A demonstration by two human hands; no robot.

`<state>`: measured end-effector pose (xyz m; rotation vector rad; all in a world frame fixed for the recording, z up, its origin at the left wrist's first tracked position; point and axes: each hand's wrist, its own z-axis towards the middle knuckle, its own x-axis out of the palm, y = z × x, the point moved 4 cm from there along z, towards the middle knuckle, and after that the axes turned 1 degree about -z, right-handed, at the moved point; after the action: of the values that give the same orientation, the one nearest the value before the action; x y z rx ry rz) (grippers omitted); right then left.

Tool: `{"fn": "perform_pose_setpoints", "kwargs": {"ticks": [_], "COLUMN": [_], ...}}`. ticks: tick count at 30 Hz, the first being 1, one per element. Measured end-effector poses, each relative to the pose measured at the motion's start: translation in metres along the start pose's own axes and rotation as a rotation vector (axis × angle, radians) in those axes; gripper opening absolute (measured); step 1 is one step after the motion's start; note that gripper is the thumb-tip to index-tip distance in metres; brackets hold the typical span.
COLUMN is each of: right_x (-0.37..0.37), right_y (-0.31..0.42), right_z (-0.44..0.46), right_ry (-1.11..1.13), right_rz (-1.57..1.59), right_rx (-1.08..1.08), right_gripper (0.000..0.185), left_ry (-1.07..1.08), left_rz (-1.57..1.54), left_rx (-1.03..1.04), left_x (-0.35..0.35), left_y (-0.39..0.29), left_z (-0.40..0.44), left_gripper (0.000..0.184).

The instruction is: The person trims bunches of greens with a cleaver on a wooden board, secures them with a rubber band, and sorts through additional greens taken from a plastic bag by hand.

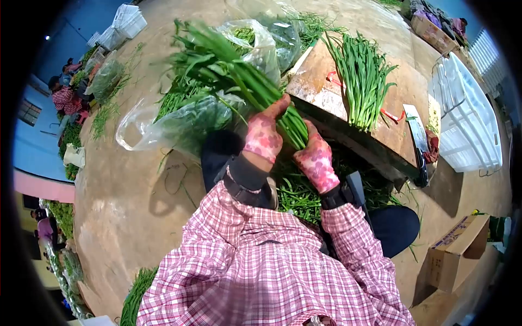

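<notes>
- Fingers (280, 107) of the left hand (265, 131) are closed around a bunch (247, 81) of long green leaves, gripping it above its stem ends.
- Right hand (315, 157) has its fingers against the lower stems of the same bunch, near the cut ends; how far they wrap around it cannot be told.
- Both hands wear pink patterned gloves, with dark bands at the wrists.
- That bunch is held in the air in front of the body, tilted, its leafy tops up and to the left, blurred at the tips.
- Beside it, on the brown worktop (405, 98), lies a second bunch (363, 81), stems toward the person.
- One red tie (333, 79) lies to the left of the second bunch, and another red tie (392, 116) to the right of its stems.
- At the worktop's right side is a knife (416, 127) with a pale blade and dark handle, a red cloth (431, 146) next to it.
- Clear plastic bags (190, 122) with greens lie left of the worktop.
- Loose greens (299, 198) are heaped below the hands.
- Farther right stand a white crate (468, 114) and an open cardboard box (459, 252) on the floor (122, 217).
</notes>
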<state>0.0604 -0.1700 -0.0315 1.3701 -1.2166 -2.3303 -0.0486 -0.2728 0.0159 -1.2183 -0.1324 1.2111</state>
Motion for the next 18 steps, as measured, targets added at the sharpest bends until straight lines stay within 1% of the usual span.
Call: {"fn": "perform_pose_setpoints", "kwargs": {"ticks": [1,2,3,4,6,7,8,10,11,12,13,14,15,16,18], "right_x": [0.001,0.001,0.000,-0.008,-0.021,-0.023,-0.018,-0.004,-0.002,0.000,0.000,0.001,0.003,0.003,-0.005], "right_y": [-0.004,-0.008,-0.014,-0.012,-0.017,-0.021,-0.033,-0.055,-0.061,-0.065,-0.064,-0.063,-0.057,-0.054,-0.046], "right_z": [0.000,0.002,0.004,0.002,0.000,-0.002,-0.004,-0.007,-0.011,-0.015,-0.016,-0.017,-0.019,-0.021,-0.025], "right_ry": [0.136,0.266,0.441,0.491,0.582,0.589,0.603,0.636,0.618,0.646,0.677,0.710,0.806,0.806,0.800], "right_rz": [0.250,0.502,0.715,0.928,1.031,1.163,1.257,1.448,1.501,1.542,1.583,1.624,1.783,1.798,1.830], "right_rx": [0.112,0.225,0.304,0.388,0.660,0.667,0.695,0.752,0.780,0.773,0.762,0.753,0.719,0.721,0.731], "right_gripper": [0.064,0.055,0.038,0.034,0.032,0.031,0.028,0.023,0.028,0.030,0.031,0.032,0.035,0.036,0.037], "left_ry": [0.059,0.136,0.195,0.140,0.012,0.045,0.082,0.229,0.276,0.360,0.338,0.369,0.401,0.434,0.570], "left_rz": [-0.343,-0.158,0.020,-0.501,-1.530,-1.592,-1.435,-1.556,-1.563,-1.597,-1.738,-1.673,-1.609,-1.545,-1.776], "left_rx": [-0.152,-0.053,0.056,-0.228,-0.815,-0.853,-0.849,-0.980,-0.961,-0.894,-0.942,-0.951,-0.959,-0.966,-0.748], "left_x": [-0.001,-0.001,-0.001,0.000,0.016,0.019,0.018,0.036,0.047,0.058,0.087,0.095,0.104,0.113,0.109], "left_y": [-0.003,0.002,0.007,0.016,0.022,0.029,0.022,0.036,0.037,0.034,0.061,0.061,0.060,0.058,0.017], "left_z": [0.004,0.007,0.009,0.012,0.010,0.004,-0.004,-0.013,-0.017,-0.022,-0.028,-0.029,-0.029,-0.030,-0.020], "left_gripper": [0.061,0.056,0.051,0.039,0.018,0.018,0.027,0.036,0.042,0.048,0.051,0.056,0.062,0.067,0.074]}}
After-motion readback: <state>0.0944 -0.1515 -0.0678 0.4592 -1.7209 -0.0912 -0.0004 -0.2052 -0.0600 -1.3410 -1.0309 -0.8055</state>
